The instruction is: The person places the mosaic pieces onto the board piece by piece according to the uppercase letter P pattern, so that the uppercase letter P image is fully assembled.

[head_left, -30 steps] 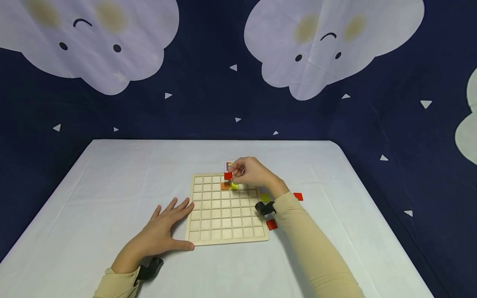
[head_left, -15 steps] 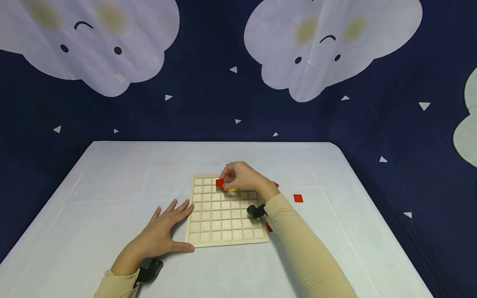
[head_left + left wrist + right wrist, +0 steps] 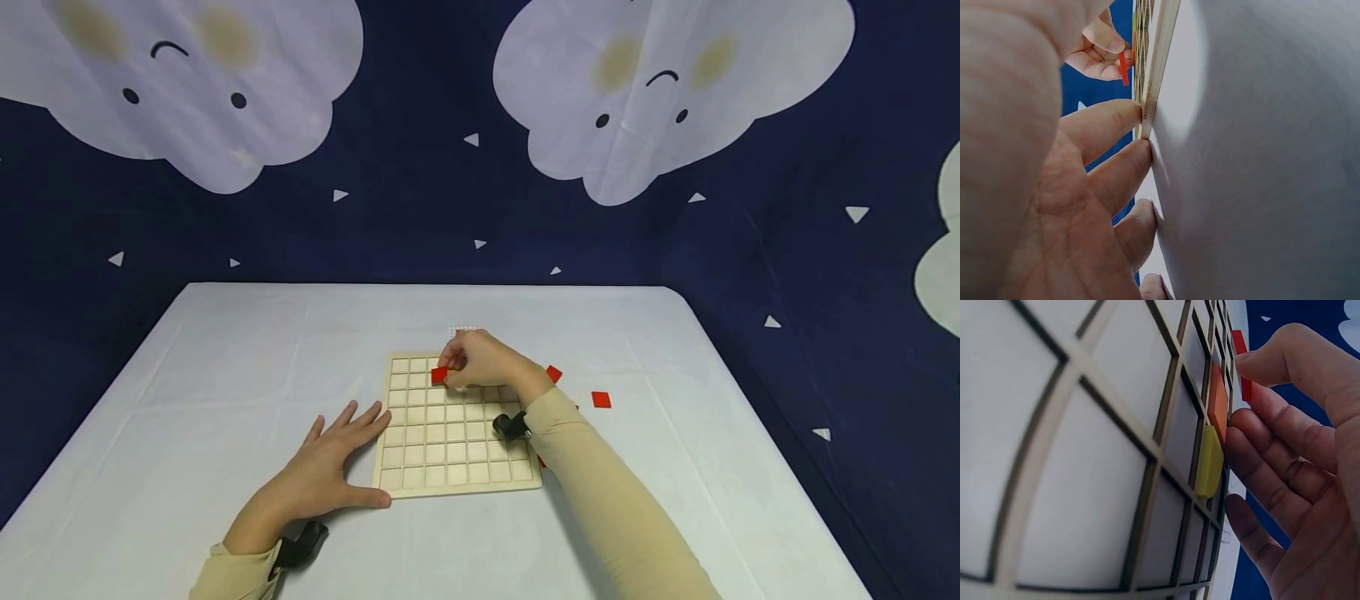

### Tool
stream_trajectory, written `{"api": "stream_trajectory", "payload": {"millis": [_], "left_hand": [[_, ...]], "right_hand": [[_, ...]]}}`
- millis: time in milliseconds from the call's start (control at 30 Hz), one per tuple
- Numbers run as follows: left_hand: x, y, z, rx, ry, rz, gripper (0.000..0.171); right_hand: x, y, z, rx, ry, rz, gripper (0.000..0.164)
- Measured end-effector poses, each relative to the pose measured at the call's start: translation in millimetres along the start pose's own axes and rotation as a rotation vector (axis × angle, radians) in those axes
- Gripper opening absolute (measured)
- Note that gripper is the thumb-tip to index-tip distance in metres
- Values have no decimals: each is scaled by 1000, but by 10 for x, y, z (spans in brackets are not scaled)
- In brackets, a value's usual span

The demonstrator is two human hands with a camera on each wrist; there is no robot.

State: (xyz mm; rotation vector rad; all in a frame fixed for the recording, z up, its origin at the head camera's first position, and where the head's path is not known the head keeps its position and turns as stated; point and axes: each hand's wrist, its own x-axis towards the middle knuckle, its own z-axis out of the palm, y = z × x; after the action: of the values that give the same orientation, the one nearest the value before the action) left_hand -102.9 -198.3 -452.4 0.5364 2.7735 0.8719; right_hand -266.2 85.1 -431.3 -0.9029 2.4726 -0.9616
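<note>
A wooden grid board (image 3: 456, 432) lies on the white table. My right hand (image 3: 483, 360) pinches a red square tile (image 3: 438, 376) between thumb and finger over the board's far rows. In the right wrist view that red tile (image 3: 1242, 365) stands off the grid, while an orange tile (image 3: 1217, 400) and a yellow tile (image 3: 1210, 464) sit in cells beside the fingers. My left hand (image 3: 322, 468) is spread on the table, fingertips and thumb against the board's left edge. The left wrist view has its fingers (image 3: 1113, 178) touching the board's side (image 3: 1159, 69).
Right of the board lie loose red tiles, one farther out (image 3: 601, 400) and another (image 3: 553, 373) near the right wrist. A small printed grid card (image 3: 453, 332) is partly hidden behind the right hand. A dark blue cloud-patterned cloth (image 3: 420, 208) hangs behind the table.
My right hand has carried the red tile leftward and a little nearer across the board's far rows, now covering the orange and yellow tiles in the head view. The left hand has stayed in place.
</note>
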Motion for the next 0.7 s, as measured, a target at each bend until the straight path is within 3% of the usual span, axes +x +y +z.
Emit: {"api": "stream_trajectory", "payload": {"millis": [700], "left_hand": [[-2,-38,11,7,13,24,117]], "right_hand": [[90,-131,-25,-151,-77,59,9]]}}
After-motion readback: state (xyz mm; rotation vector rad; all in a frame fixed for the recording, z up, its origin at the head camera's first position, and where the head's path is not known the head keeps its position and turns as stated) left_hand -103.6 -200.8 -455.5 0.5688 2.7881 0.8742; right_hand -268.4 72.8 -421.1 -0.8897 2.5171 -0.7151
